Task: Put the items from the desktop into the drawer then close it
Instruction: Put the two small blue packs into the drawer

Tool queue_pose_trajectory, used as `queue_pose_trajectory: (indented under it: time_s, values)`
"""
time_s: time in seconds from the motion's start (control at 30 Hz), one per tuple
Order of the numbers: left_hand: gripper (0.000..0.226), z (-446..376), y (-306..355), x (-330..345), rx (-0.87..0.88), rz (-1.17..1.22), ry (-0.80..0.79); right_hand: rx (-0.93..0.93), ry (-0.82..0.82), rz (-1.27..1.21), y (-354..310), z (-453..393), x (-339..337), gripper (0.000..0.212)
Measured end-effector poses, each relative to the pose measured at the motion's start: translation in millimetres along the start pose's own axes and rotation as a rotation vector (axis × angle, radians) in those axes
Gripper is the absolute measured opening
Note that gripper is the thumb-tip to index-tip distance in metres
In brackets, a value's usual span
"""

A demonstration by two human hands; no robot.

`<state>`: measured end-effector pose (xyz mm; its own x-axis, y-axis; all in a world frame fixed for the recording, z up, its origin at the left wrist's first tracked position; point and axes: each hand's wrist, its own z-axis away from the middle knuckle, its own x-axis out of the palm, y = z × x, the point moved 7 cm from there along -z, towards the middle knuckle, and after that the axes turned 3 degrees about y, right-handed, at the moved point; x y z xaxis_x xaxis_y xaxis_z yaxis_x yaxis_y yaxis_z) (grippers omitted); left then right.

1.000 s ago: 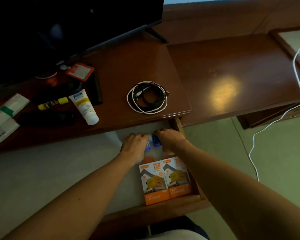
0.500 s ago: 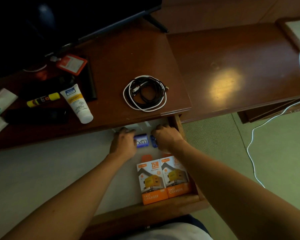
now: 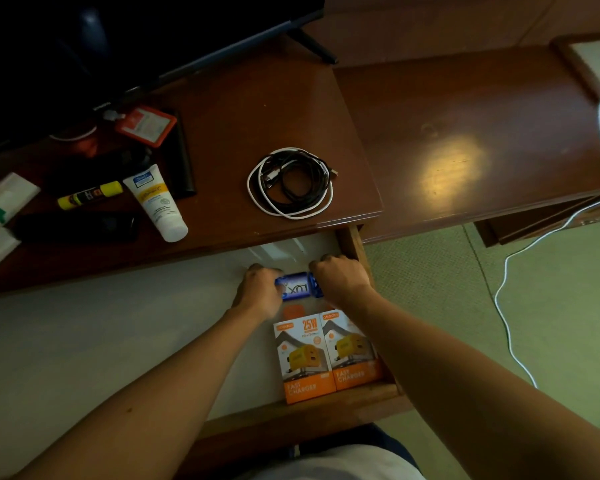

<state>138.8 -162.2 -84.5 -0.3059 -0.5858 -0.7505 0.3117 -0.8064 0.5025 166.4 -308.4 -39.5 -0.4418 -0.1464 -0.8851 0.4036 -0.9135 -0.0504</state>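
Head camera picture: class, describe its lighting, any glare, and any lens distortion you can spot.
Head view: dim overall, the television almost black; a warm glare patch on the right-hand desktop; wide-angle bending curves the desk edges and stretches both forearms; the drawer interior is brighter, so the blue soap packet between left hand and right hand reads clearly.
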Motion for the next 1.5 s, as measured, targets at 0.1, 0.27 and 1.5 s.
queue_pose_trajectory:
  time_s: [0.1,0.27,1.5]
  values:
    - [0.031,1.6,6.7,2.6,0.012,-0.024,-0.005,-0.004,0.002,-0.007,0.1,-0.9,1.3,0.036]
    - [0.035,3.5,6.0,3.6,0.006,-0.02,-0.009,-0.004,0.018,0.0,0.1,-0.7,1.7,0.036]
    - [0.031,79.2,-118.0,-236.9,-0.076,0.296,0.529,0.051,0.654,-0.53,-197.7,-23.6,-131.6,0.019]
